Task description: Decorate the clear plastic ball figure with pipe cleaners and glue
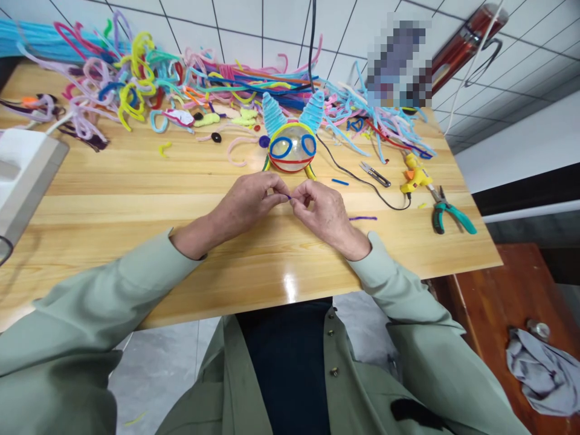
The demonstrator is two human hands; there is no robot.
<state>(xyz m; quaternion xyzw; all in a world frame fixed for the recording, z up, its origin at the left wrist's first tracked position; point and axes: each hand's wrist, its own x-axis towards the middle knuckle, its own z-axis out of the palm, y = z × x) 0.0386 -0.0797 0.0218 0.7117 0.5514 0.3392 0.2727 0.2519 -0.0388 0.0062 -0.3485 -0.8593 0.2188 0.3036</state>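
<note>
My left hand [254, 202] and my right hand [321, 211] meet fingertip to fingertip above the table, each closed in a pinch. Between them shows a short dark purple bit of pipe cleaner [289, 197]; most of it is hidden by the fingers. Just beyond stands a clear round figure [292, 147] with blue eye rings, a red band, a yellow rim and two light-blue ears. A purple pipe cleaner piece [364, 218] lies beside my right wrist, and a short blue piece [339, 182] lies farther back.
Pipe cleaners of many colours [235, 81] are heaped along the tiled wall. On the right lie thread snips [376, 174], a yellow glue gun [414, 174] with a black cord, and green-handled pliers [453, 214]. A white box-like device [29, 178] stands at the left edge.
</note>
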